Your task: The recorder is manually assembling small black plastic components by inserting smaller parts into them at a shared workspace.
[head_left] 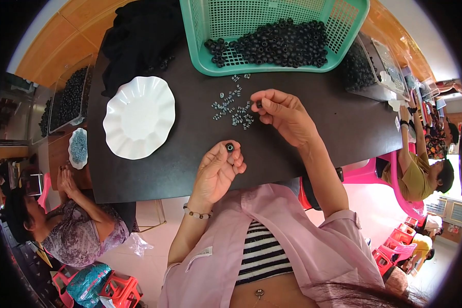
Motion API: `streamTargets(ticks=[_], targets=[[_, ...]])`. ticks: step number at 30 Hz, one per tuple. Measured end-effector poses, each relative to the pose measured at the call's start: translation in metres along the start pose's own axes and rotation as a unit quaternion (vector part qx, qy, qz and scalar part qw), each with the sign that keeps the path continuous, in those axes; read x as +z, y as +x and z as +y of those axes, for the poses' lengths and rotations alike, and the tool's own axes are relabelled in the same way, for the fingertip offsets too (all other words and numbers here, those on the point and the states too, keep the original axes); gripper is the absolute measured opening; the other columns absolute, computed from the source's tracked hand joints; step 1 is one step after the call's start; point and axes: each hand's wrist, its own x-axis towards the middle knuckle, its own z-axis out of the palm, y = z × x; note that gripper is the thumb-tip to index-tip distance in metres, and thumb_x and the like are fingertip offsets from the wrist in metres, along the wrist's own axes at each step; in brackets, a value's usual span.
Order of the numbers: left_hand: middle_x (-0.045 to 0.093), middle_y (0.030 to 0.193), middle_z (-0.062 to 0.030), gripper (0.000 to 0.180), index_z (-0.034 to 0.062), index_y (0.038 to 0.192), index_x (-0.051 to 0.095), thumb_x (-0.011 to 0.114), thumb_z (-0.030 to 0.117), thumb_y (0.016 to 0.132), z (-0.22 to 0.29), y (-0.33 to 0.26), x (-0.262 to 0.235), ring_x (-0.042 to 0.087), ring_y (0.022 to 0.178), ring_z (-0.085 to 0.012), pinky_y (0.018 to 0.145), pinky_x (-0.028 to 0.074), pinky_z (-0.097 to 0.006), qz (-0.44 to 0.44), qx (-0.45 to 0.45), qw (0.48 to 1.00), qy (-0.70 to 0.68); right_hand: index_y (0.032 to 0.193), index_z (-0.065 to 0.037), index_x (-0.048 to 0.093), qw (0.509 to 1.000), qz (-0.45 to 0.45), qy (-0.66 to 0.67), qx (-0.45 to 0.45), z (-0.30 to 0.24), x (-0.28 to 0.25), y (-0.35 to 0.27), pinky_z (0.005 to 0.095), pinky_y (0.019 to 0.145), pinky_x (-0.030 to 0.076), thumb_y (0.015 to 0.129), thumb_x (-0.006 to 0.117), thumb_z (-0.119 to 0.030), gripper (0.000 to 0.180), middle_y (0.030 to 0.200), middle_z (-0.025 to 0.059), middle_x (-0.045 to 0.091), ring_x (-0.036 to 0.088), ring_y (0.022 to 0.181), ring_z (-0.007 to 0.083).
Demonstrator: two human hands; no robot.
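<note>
Dark worktop (303, 149), seen from above.

Left hand (218, 172): fingers pinched on one small black ring (230, 147) with a pale centre, held just above the worktop's near edge.

Right hand (285, 115): fingertips closed on a second small dark piece (259, 104), hard to make out, beside a loose scatter of small grey springs (233, 108).

Teal mesh basket (272, 36): at the far edge, holding a heap of black rings (272, 43).

White scalloped plate (138, 117): left of the springs, well apart from both hands.
</note>
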Motion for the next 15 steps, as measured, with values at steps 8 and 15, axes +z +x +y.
streamTargets(ticks=[8, 15], targets=[[0.052, 0.084, -0.0018, 0.026, 0.0011, 0.108, 0.057, 0.050, 0.024, 0.098, -0.007, 0.000, 0.009, 0.048, 0.076, -0.0121, 0.068, 0.042, -0.028, 0.038, 0.007, 0.999, 0.021, 0.096, -0.004, 0.063, 0.999, 0.031, 0.033, -0.002, 0.015, -0.007, -0.022, 0.0209, 0.064, 0.042, 0.091, 0.062, -0.017, 0.014, 0.086, 0.0028, 0.062, 0.056, 0.076, 0.0075], [0.055, 0.083, -0.0002, 0.030, -0.0014, 0.110, 0.058, 0.049, 0.025, 0.099, -0.010, 0.001, 0.013, 0.051, 0.075, -0.0093, 0.071, 0.045, -0.026, 0.060, 0.010, 0.997, 0.050, 0.098, -0.003, 0.064, 0.997, 0.028, 0.064, 0.034, 0.021, -0.009, -0.032, 0.0221, 0.065, 0.043, 0.092, 0.061, -0.017, 0.016, 0.087, 0.0032, 0.063, 0.057, 0.078, 0.0079]])
